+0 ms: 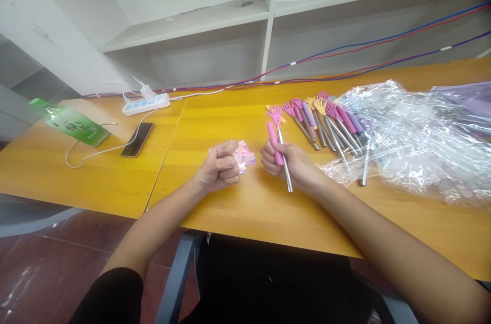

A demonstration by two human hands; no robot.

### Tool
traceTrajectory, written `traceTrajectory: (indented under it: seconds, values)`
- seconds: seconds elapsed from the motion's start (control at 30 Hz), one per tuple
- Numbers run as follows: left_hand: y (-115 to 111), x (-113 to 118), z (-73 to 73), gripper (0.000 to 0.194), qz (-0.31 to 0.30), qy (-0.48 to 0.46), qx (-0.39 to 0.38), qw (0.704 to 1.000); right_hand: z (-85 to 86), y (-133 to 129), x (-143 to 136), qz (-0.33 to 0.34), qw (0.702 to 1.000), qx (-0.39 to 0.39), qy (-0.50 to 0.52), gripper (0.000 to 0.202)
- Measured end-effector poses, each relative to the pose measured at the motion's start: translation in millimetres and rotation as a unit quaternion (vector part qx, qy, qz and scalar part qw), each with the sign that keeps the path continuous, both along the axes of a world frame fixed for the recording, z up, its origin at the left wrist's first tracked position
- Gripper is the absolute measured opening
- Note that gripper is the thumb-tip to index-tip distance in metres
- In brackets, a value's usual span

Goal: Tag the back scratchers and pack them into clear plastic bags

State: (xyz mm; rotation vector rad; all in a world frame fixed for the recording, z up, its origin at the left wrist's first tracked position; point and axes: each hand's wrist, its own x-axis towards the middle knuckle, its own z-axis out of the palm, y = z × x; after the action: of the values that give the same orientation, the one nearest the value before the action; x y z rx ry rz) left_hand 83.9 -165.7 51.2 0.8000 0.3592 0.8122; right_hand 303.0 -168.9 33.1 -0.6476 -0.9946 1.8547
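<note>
My right hand (287,160) is closed round a pink hand-shaped back scratcher (274,115) with a metal rod and a separate-looking pink handle (274,142) beside it. My left hand (220,166) is curled into a fist above the table; what it holds, if anything, is hidden. Partly behind that fist lie small pink printed papers (245,154). Beyond my right hand, a pile of similar scratchers (333,122) in pink, yellow and purple, with metal rods, rests on the table, partly against clear plastic wrapping.
Crumpled clear plastic bags (425,140) cover the right of the wooden table (215,211). At the left are a green bottle (74,123) lying down, a phone (137,140) and a white power strip (146,103) with cables. White shelving (199,27) stands behind.
</note>
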Motion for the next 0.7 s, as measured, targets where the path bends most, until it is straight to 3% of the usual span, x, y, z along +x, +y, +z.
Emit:
traceTrajectory:
  seconds: [0.27,0.4,0.5,0.63,0.7]
  values:
    - [5.7,-0.6,6.4,0.046,0.018,0.018,-0.06,0.998,-1.8,0.9,0.2,0.002,1.0,0.008,-0.002,0.034]
    - [7.2,5.6,0.0,0.043,0.074,0.109,0.034,0.991,-3.7,1.6,0.2,-0.027,1.0,0.011,-0.011,0.031]
    - [7.2,13.2,-15.1,0.04,0.138,0.234,0.14,0.952,-7.7,1.4,0.0,-0.05,0.997,0.027,-0.052,0.033]
    - [5.0,20.4,-34.1,0.044,0.073,0.29,0.202,0.933,-14.1,-1.8,-0.9,-0.011,0.988,0.073,-0.133,0.041]
    - [4.4,21.0,-38.4,0.043,0.076,0.289,0.219,0.929,-16.2,-3.5,-1.3,0.013,0.981,0.098,-0.17,0.043]
